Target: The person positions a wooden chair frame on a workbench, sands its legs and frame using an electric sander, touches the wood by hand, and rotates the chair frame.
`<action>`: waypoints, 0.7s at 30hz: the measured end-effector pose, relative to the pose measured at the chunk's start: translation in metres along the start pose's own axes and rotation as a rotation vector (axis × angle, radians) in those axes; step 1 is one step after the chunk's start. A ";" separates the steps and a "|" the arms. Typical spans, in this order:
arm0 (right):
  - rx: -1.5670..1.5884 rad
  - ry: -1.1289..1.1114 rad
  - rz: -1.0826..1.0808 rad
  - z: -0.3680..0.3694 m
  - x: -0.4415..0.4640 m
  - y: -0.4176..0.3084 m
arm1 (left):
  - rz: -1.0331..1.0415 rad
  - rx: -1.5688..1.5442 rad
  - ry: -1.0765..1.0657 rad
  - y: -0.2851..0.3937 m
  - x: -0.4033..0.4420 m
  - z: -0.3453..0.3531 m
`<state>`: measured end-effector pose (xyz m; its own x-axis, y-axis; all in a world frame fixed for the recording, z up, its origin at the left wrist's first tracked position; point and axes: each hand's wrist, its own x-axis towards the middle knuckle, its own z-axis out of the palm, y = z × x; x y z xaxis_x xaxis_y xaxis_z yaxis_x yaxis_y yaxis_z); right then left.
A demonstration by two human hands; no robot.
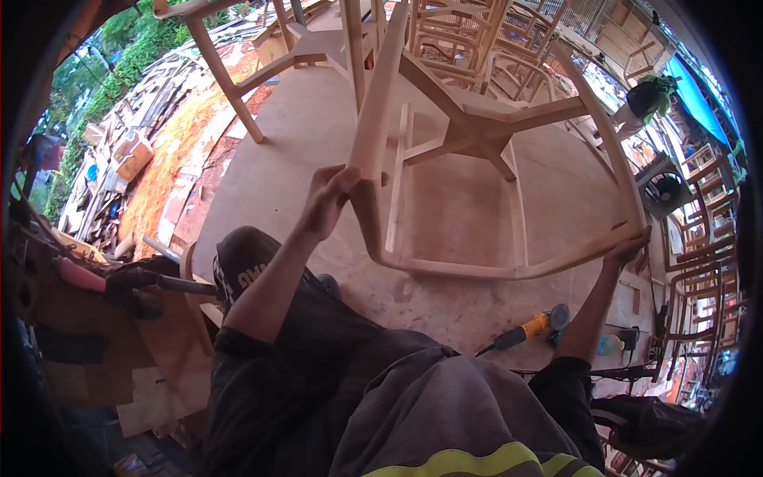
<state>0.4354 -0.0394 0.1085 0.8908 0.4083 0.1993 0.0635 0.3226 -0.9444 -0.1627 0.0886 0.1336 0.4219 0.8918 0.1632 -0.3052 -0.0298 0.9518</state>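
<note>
A pale wooden chair frame [453, 269] is tilted over the round wooden table, its crossed braces [477, 131] showing in the middle. My left hand [332, 199] is closed round the frame's left member, near the bend. At the frame's right corner, my right hand [628, 245] grips the wood from the outer side, its fingers partly hidden. Below the frame, an orange and black angle grinder [528, 327] lies on the table, left of my right forearm.
The round table [302, 119] spreads beneath the frame. Another wooden frame [225, 79] stands at its back left. More chair frames [453, 40] are behind, and others [703, 246] are stacked at the right. A round fan [666, 189] stands at the right.
</note>
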 end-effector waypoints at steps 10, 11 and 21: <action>-0.712 0.234 -0.377 -0.044 0.082 0.008 | 0.089 0.293 -0.522 -0.040 -0.004 0.051; -0.753 0.200 -0.444 -0.025 0.049 -0.015 | 0.156 0.354 -0.529 -0.027 -0.003 0.052; -0.260 -1.044 0.068 0.217 -0.327 -0.107 | 0.185 0.717 -0.699 -0.007 -0.005 0.019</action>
<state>0.0398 -0.0219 0.2011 0.0795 0.9850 0.1531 0.2318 0.1311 -0.9639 -0.1464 0.0762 0.1309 0.8944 0.3892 0.2204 0.0702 -0.6089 0.7901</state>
